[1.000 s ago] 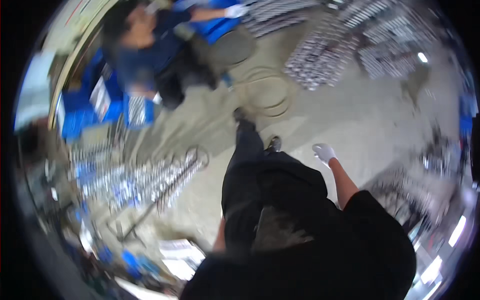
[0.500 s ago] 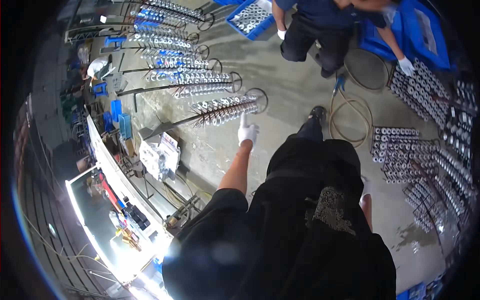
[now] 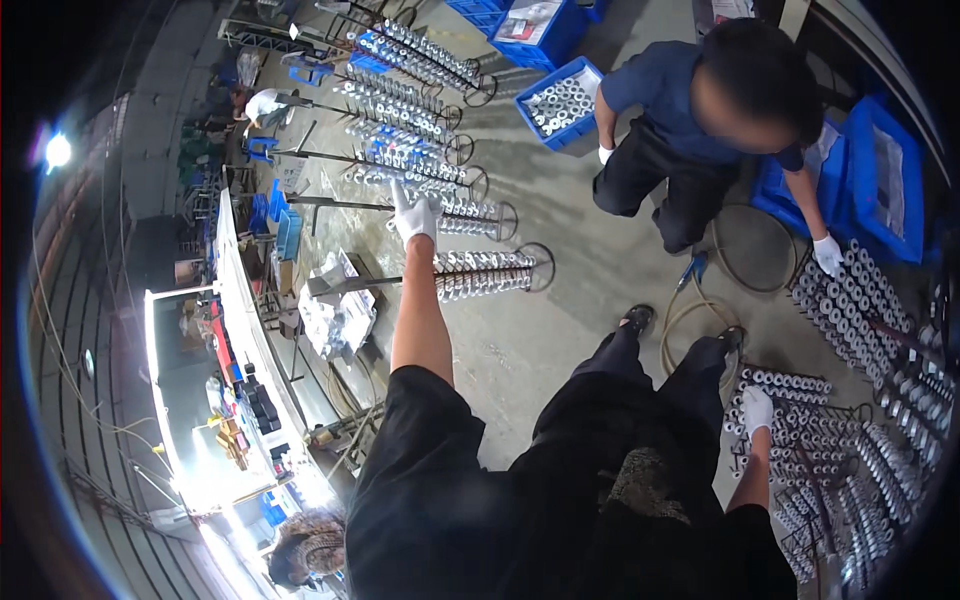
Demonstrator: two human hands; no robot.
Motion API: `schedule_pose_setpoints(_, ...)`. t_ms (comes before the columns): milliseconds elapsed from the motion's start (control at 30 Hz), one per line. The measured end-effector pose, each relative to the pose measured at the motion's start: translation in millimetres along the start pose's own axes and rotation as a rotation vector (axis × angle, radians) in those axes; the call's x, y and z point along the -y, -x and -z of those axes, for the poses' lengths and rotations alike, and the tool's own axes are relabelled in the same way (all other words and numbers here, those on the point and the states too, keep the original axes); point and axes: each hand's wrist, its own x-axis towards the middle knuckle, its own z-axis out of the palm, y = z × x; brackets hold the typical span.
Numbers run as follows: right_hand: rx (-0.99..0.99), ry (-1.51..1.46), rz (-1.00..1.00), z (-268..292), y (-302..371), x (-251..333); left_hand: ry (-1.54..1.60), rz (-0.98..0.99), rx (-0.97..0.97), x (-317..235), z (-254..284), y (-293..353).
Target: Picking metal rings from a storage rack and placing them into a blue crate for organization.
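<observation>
My left hand [image 3: 415,218], in a white glove, is stretched forward over the hanging racks on the left. Its index finger points outward, and nothing shows in the hand. Just beyond it is a rack of shiny metal rings [image 3: 470,217]; a nearer rack of rings [image 3: 487,276] lies to the right of my forearm. At the right, my right hand [image 3: 757,410], also gloved, hangs over or against a flat rack of rings [image 3: 810,420]. Its fingers are too small and pale to make out.
A co-worker [image 3: 690,110] crouches ahead, one gloved hand [image 3: 828,256] at another ring rack [image 3: 850,300]. Blue crates [image 3: 885,185] stand behind. A coiled hose [image 3: 672,335] lies near my feet. At left is a brightly lit workbench [image 3: 270,400].
My view has turned, bringing more of the co-worker into sight. My left hand has moved from the nearest rack towards farther racks. My right hand has come into view over the right-hand racks.
</observation>
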Motion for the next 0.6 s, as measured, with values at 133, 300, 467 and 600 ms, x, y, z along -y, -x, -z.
schedule_pose_setpoints(133, -0.008, 0.128, 0.1, 27.0, -23.7, -1.0, -0.105, -0.017, 0.048, -3.1, -31.7, 50.0)
schedule_pose_setpoints(300, -0.12, 0.311, 0.175, 73.8, -52.4, -3.4, -0.673, -0.102, 0.416, 89.9, -126.9, 155.7)
schedule_pose_setpoints(467, -0.251, 0.186, 0.112, 83.3, -90.8, 34.8, -0.736, 0.189, 1.063, 134.2, -231.2, 287.2)
schedule_pose_setpoints(600, -0.415, 0.213, 0.009, 107.5, -127.1, 39.2, -0.736, 0.221, 1.263, 152.2, -317.1, 374.6)
